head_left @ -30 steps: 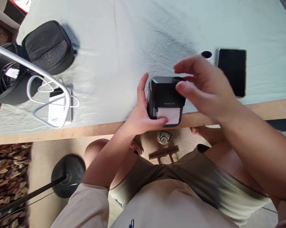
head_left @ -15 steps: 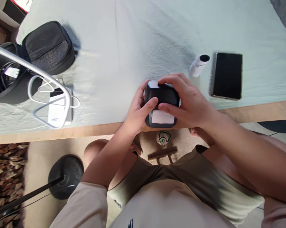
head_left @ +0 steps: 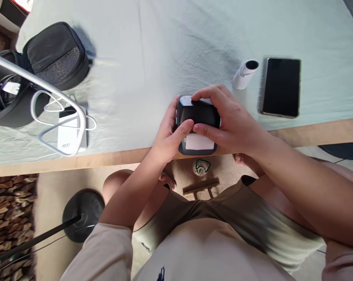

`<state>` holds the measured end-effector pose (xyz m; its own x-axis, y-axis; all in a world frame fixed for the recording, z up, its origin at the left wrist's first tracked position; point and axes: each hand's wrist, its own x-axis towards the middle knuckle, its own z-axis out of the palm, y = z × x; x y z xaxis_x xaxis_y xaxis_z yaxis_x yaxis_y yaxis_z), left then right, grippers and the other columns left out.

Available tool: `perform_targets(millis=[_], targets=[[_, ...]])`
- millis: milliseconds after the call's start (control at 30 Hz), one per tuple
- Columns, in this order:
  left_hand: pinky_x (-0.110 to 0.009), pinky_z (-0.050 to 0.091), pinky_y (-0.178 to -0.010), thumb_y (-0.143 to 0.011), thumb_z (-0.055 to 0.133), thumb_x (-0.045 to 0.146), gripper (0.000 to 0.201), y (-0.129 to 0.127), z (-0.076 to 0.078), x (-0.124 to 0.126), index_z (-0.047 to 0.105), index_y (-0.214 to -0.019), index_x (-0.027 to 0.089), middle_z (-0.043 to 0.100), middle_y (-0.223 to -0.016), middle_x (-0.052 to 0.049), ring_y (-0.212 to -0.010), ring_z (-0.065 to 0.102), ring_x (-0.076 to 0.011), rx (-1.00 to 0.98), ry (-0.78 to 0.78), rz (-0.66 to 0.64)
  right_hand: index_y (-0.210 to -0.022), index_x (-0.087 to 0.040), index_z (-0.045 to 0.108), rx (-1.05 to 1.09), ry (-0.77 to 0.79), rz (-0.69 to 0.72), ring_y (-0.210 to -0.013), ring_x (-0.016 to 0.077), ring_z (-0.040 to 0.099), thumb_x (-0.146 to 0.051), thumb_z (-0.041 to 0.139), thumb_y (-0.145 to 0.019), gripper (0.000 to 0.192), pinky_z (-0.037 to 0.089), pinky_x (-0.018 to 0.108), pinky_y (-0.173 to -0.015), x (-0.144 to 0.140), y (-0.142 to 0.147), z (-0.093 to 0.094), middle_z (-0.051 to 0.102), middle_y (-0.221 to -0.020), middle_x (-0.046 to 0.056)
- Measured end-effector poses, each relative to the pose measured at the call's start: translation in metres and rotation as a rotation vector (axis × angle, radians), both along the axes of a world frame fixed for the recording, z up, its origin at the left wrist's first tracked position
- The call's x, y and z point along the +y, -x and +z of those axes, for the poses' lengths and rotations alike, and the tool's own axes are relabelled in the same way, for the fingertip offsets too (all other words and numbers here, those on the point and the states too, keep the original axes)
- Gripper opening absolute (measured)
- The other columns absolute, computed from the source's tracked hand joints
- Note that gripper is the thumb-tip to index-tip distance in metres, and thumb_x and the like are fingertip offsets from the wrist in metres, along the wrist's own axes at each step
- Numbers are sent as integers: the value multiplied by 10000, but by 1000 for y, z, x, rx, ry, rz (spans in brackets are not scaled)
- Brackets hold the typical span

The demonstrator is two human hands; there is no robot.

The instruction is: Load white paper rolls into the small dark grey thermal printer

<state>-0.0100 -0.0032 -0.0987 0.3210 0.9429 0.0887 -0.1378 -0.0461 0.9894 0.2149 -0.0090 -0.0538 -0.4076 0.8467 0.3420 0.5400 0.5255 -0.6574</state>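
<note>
The small black label printer point(head_left: 198, 117) sits at the near edge of the desk point(head_left: 112, 158), its lid now pressed shut where a second ago it stood open, and a strip of white paper point(head_left: 195, 142) shows at its front slot. Both hands have closed in on it. The left hand point(head_left: 169, 134) grips the left side, thumb laid across the front just above the paper. The right hand point(head_left: 230, 121), which hovered above the raised lid a moment back, has come down over the top, its fingers point(head_left: 207, 93) curled across the far edge and thumb meeting the front; both sets of fingers are clenched on the printer. With the lid down, the paper looks loaded.

Off to the right lie a white paper roll point(head_left: 245, 74) and a dark phone point(head_left: 280, 86). Far left sit a black pouch point(head_left: 56, 54), a white power bank point(head_left: 67, 134) with its looped cable, and a metal stand tube point(head_left: 38, 84).
</note>
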Motion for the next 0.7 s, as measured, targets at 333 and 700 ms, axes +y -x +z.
perform_targets(millis=[333,700], targets=[[-511,492,-1451,-1058,712,745,727,-11,8,0,581,-1593,270,692,-1691,-108,-1765,493,-385,-118,176,24,-1515,-322,569,179,-98,-67,-1366,237,727,-578,585,-1110,479,646,444,-1219,15,-1,-49,718,-1471,90],[-527,703,-1169,-1010,851,660,670,4,-10,15,671,-1587,371,781,-1454,-40,-1419,769,-352,-160,236,9,-1564,-329,549,188,-25,-16,-1299,262,700,-764,527,-1070,658,642,493,-1189,21,-7,-51,659,-1508,117]])
